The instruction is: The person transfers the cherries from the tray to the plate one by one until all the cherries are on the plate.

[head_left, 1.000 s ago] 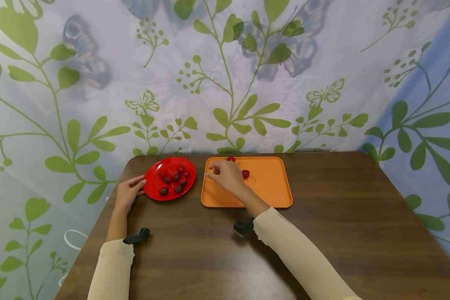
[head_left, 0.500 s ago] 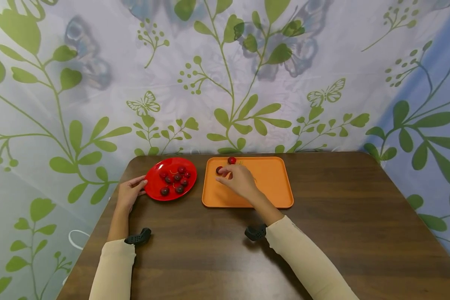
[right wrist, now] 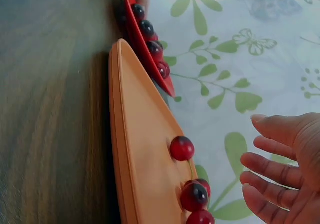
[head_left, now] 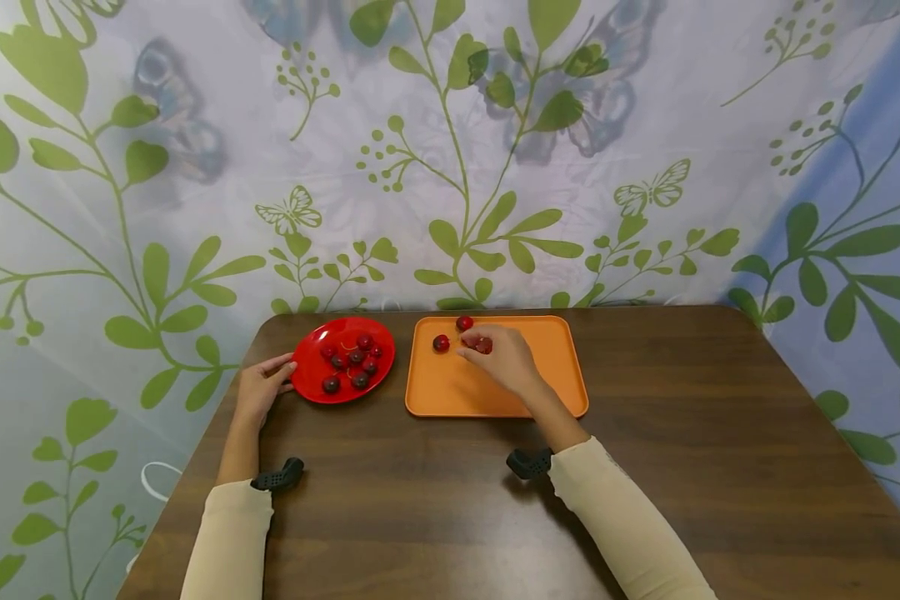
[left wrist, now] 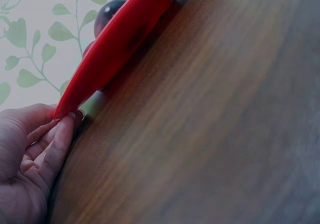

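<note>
My left hand (head_left: 258,390) pinches the left rim of a red plate (left wrist: 107,58), thumb on top and fingers underneath. On the plate lie several dark red cherries (head_left: 356,356), some with stems. My right hand (head_left: 501,358) is over an orange tray (head_left: 547,375), fingers loosely bent and spread. The right wrist view shows nothing held in that hand (right wrist: 285,164). On the tray, one cherry (head_left: 441,342) lies toward the left and another cherry (head_left: 464,323) near the back edge. A dark red cherry (right wrist: 194,196) sits among others close to my right fingertips, partly covered by the hand in the head view.
Plate and tray stand side by side near the back edge of a brown wooden table (head_left: 420,500). Behind it hangs a pale cloth (head_left: 390,233) printed with green leaves and butterflies. A black wrist device (head_left: 528,463) hangs under my right wrist.
My right hand has moved right across the tray, leaving the left cherry uncovered on it with the fingers apart from it. My left hand keeps its hold on the plate rim.
</note>
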Demonstrator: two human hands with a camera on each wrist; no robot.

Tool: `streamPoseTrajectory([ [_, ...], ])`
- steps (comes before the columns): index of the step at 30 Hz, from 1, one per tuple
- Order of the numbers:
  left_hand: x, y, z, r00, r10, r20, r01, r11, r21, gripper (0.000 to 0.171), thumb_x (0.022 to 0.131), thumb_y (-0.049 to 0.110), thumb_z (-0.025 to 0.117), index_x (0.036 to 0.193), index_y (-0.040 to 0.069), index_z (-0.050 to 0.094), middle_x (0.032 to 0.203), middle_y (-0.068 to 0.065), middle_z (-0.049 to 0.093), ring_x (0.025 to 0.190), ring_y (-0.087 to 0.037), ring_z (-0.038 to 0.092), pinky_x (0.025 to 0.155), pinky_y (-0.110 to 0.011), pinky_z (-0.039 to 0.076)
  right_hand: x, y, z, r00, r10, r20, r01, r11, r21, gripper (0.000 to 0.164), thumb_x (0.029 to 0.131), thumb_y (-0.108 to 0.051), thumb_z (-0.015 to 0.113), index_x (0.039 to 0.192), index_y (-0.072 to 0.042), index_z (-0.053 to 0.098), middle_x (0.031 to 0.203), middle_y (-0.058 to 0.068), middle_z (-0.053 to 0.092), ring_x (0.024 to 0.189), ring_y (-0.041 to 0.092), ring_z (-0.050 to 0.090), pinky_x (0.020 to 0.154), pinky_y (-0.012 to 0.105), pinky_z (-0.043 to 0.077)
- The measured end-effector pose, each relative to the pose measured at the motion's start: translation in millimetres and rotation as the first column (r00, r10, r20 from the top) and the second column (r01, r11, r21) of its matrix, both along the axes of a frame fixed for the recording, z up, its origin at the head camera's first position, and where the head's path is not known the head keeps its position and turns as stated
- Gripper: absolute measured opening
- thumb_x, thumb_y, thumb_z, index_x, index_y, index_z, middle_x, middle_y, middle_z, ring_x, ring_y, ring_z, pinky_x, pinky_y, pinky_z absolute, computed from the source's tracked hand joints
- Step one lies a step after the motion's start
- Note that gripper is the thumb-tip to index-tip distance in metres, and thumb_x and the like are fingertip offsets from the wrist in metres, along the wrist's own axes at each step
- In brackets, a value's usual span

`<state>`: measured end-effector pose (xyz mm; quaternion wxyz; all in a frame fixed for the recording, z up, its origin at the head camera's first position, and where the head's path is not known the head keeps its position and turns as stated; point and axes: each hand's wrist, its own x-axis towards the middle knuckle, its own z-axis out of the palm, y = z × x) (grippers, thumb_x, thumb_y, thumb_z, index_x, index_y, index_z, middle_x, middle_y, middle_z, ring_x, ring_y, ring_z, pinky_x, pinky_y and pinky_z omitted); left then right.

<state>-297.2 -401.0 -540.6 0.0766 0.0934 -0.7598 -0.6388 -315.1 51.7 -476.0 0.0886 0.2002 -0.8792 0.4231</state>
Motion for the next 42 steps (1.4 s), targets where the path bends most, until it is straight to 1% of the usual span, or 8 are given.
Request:
streamPoseTrajectory([
  [7,1.0,-2,-1.7,1.000,0.002,-0.018,-0.003,1.000,-0.010,0.045,0.100,0.014,0.066,0.137,-0.011,0.057,0.093,0.015,0.071,0.078,0.000,0.067,0.068,-0.019,0.060,-7.2,7,-3.1,0.998,-0.020,0.051,0.021,1.000,-0.020,0.031,0.089,-0.025,0.081,0.114,-0.007,0.077,0.104,0.009,0.075,0.095,0.030,0.067,0.081,0.043,0.059],
  [12,2.7,-2,-3.8,1.000,0.006,-0.010,-0.006,1.000,0.010,0.046,0.099,0.013,0.068,0.136,-0.012,0.057,0.096,0.013,0.071,0.078,-0.001,0.068,0.068,-0.019,0.060,-12.9,13,-9.5,0.997,-0.048,0.062,0.048,0.999,0.015,0.033,0.091,-0.025,0.079,0.119,-0.008,0.076,0.115,0.011,0.073,0.103,0.033,0.066,0.086,0.046,0.058],
  [16,3.4,-1,-6.1,1.000,0.000,0.001,0.000,1.000,-0.003,0.046,0.100,0.015,0.067,0.137,-0.009,0.057,0.098,0.015,0.070,0.080,0.000,0.067,0.070,-0.019,0.060,-15.9,20,-14.7,0.994,-0.072,0.076,0.069,0.997,0.047,0.034,0.092,-0.023,0.079,0.122,-0.008,0.075,0.119,0.012,0.072,0.107,0.033,0.064,0.089,0.046,0.057],
  [20,4.4,0,-7.1,1.000,0.004,0.009,-0.004,1.000,-0.006,0.049,0.098,0.018,0.070,0.138,-0.009,0.057,0.101,0.014,0.070,0.082,0.000,0.067,0.071,-0.020,0.061,-17.4,25,-18.7,0.992,-0.084,0.090,0.077,0.994,0.074,0.035,0.091,-0.019,0.079,0.123,-0.005,0.073,0.120,0.012,0.072,0.109,0.035,0.064,0.090,0.048,0.056],
  [24,4.8,1,-6.5,1.000,0.008,0.007,-0.008,1.000,0.011,0.051,0.098,0.015,0.070,0.138,-0.011,0.055,0.101,0.013,0.069,0.083,0.001,0.067,0.069,-0.020,0.061,-18.2,30,-21.3,0.988,-0.101,0.117,0.089,0.991,0.102,0.036,0.091,-0.016,0.078,0.124,-0.003,0.072,0.121,0.014,0.071,0.109,0.036,0.064,0.091,0.049,0.057],
  [29,3.3,2,-5.0,1.000,0.007,0.006,-0.007,1.000,0.018,0.050,0.098,0.016,0.071,0.138,-0.010,0.056,0.101,0.012,0.070,0.082,0.000,0.068,0.069,-0.020,0.061,-21.0,33,-25.3,0.977,-0.137,0.163,0.111,0.981,0.159,0.037,0.091,-0.018,0.079,0.125,-0.004,0.072,0.122,0.012,0.071,0.110,0.033,0.065,0.093,0.048,0.056],
  [36,1.7,1,-4.5,1.000,0.008,0.014,-0.007,1.000,-0.023,0.047,0.098,0.019,0.070,0.137,-0.006,0.060,0.101,0.015,0.069,0.083,0.001,0.067,0.071,-0.020,0.061,-25.4,37,-32.0,0.977,-0.153,0.147,0.118,0.968,0.223,0.037,0.090,-0.021,0.080,0.122,-0.004,0.073,0.120,0.012,0.072,0.109,0.033,0.066,0.094,0.050,0.056],
  [42,1.0,1,-2.9,1.000,-0.003,0.002,0.003,1.000,-0.028,0.047,0.099,0.018,0.069,0.138,-0.007,0.058,0.102,0.014,0.068,0.084,0.001,0.067,0.072,-0.019,0.060,-28.7,38,-34.3,0.978,-0.134,0.157,0.091,0.962,0.257,0.042,0.090,-0.021,0.080,0.127,-0.004,0.071,0.124,0.014,0.070,0.111,0.033,0.065,0.094,0.050,0.055],
])
